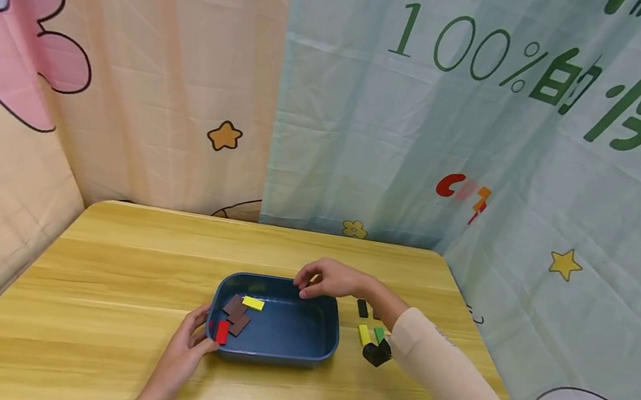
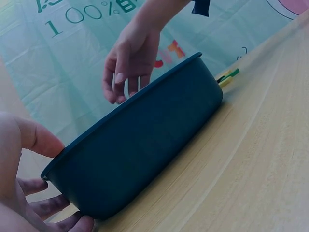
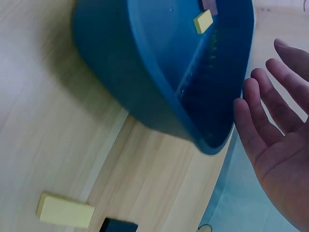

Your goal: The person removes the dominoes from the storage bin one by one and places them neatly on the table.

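Note:
A dark blue plastic bin (image 1: 288,333) stands on the wooden table. My left hand (image 1: 187,346) grips its near left corner, thumb on the rim and fingers against the outer wall, as the left wrist view shows. Over the bin's far right rim hovers my right hand (image 1: 330,279), its fingers loosely bent and holding nothing visible. Whether its fingertips (image 3: 240,107) touch the rim I cannot tell. Inside, at the left end, lie a red block (image 1: 223,332), a yellow block (image 1: 252,303) and several brown blocks (image 1: 239,325).
Right of the bin, on the table (image 1: 128,282), lie a black block (image 1: 363,308), a yellow block (image 1: 364,334) and a green block (image 1: 379,334), partly hidden by the right wrist's black camera (image 1: 377,354). Printed curtains (image 1: 331,126) hang behind the table and along both sides.

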A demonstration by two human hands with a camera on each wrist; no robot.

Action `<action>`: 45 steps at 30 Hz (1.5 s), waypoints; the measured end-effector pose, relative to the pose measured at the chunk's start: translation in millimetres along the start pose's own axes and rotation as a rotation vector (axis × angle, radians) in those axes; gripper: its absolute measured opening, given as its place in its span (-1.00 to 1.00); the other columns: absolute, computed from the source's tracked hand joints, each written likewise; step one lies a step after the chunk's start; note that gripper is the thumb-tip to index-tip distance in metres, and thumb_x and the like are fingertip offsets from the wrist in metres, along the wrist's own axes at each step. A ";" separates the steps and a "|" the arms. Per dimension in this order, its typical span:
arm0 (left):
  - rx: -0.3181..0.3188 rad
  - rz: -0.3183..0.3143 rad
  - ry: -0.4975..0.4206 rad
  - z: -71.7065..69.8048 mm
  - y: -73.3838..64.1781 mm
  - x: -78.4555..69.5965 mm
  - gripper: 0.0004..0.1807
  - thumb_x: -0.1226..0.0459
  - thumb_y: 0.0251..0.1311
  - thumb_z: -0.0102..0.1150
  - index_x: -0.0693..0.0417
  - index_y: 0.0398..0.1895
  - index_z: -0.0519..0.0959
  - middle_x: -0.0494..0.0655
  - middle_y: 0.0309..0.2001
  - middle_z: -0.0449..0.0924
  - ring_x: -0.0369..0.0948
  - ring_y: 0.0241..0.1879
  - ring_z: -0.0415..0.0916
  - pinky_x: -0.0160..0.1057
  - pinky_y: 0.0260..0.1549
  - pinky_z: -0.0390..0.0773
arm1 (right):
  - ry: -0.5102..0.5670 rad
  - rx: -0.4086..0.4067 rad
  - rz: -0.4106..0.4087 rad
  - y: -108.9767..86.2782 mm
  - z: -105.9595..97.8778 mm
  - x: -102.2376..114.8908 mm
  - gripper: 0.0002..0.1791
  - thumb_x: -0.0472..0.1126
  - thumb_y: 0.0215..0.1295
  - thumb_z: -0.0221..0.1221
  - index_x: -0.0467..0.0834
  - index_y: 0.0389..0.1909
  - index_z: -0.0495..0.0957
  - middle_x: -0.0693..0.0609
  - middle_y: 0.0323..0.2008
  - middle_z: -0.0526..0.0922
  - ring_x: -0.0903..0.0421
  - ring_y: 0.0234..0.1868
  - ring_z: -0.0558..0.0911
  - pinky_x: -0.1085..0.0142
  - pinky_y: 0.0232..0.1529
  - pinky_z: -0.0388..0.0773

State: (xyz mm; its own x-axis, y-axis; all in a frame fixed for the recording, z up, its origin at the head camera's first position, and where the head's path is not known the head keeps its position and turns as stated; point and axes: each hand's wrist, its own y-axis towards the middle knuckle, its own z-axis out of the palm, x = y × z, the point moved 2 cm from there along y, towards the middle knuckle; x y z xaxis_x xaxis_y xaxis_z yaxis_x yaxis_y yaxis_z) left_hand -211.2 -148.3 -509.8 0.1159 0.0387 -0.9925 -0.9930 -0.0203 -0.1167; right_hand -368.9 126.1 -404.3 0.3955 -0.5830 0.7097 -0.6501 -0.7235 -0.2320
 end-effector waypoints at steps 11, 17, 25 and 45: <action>-0.006 -0.001 -0.004 -1.7 1.9 2.1 -0.22 0.45 0.36 0.06 0.14 0.62 0.04 0.28 0.53 0.09 0.29 0.46 0.13 0.07 0.30 0.33 | -0.053 0.107 -0.067 33.0 15.0 13.4 -0.63 -0.27 0.40 0.30 -0.37 0.14 0.62 0.05 -0.13 0.70 0.20 -0.09 0.64 0.34 0.04 0.57; -0.011 -0.008 0.008 -4.0 -0.5 1.4 -0.23 0.44 0.36 0.07 0.12 0.61 0.08 0.24 0.53 0.12 0.27 0.46 0.15 -0.06 0.23 0.40 | -0.072 0.148 -0.092 51.4 24.4 18.4 -0.66 -0.28 0.41 0.29 -0.36 0.12 0.63 0.09 -0.16 0.69 0.23 -0.11 0.64 0.36 0.01 0.58; -0.003 0.011 0.001 -4.5 0.6 3.1 -0.22 0.46 0.36 0.06 0.16 0.62 0.05 0.28 0.54 0.10 0.29 0.45 0.16 0.09 0.30 0.31 | -0.073 0.180 -0.089 72.0 46.6 19.7 -0.56 -0.24 0.42 0.28 -0.33 0.25 0.57 -0.03 0.02 0.70 0.22 0.02 0.65 0.40 0.06 0.56; -0.018 0.001 0.000 0.7 -0.8 -0.8 -0.24 0.46 0.32 0.08 0.11 0.58 0.13 0.22 0.53 0.15 0.26 0.47 0.14 0.19 0.36 0.23 | -0.479 0.236 -0.197 89.8 73.5 18.2 -0.69 -0.22 0.46 0.25 -0.22 0.15 0.65 0.04 0.01 0.72 0.32 -0.04 0.64 0.53 0.00 0.48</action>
State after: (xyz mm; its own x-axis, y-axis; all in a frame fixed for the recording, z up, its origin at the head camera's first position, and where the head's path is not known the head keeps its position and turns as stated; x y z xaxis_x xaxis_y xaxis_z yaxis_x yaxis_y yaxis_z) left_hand -210.6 -147.6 -508.8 0.1149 0.0389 -0.9926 -0.9924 -0.0386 -0.1164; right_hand -372.4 23.3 -461.1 0.7804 -0.4916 0.3864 -0.3936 -0.8664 -0.3074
